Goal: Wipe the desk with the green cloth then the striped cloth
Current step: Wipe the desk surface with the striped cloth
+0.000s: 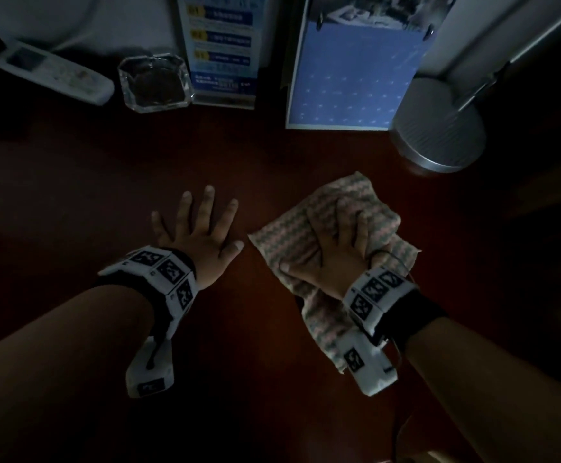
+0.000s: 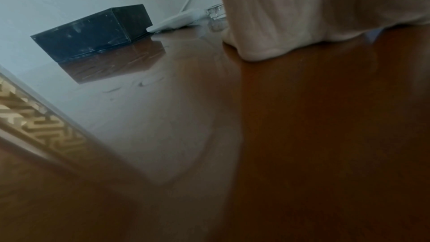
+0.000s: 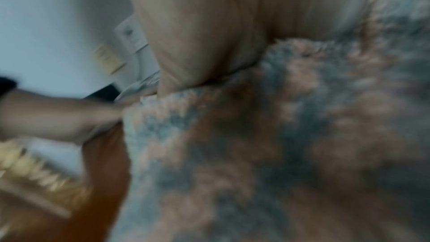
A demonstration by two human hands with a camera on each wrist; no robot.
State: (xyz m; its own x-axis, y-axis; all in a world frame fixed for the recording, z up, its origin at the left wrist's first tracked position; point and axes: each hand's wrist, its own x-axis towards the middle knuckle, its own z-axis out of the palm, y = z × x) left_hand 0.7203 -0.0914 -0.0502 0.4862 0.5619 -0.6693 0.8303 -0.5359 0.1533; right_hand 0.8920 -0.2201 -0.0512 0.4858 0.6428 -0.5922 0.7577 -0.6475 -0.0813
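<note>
The striped cloth [image 1: 352, 190], pink and grey-green, lies bunched on the dark brown desk [image 1: 265, 155] right of centre. My right hand [image 1: 336, 248] presses down on it with fingers spread and mostly straight; the right wrist view shows the palm [image 3: 209, 34] on the blurred striped cloth [image 3: 256, 144]. My left hand [image 1: 202, 228] lies flat on the bare desk just left of the cloth, fingers splayed, holding nothing. In the left wrist view the palm [image 2: 302, 16] rests on the glossy desk [image 2: 302, 135]. No green cloth is in view.
Along the back stand a white remote [image 1: 52, 71], a glass ashtray [image 1: 155, 83], a blue printed sign [image 1: 222, 51], a blue calendar [image 1: 356, 71] and a round metal lamp base [image 1: 439, 128]. A black box [image 2: 93, 32] sits at the far left by the wall.
</note>
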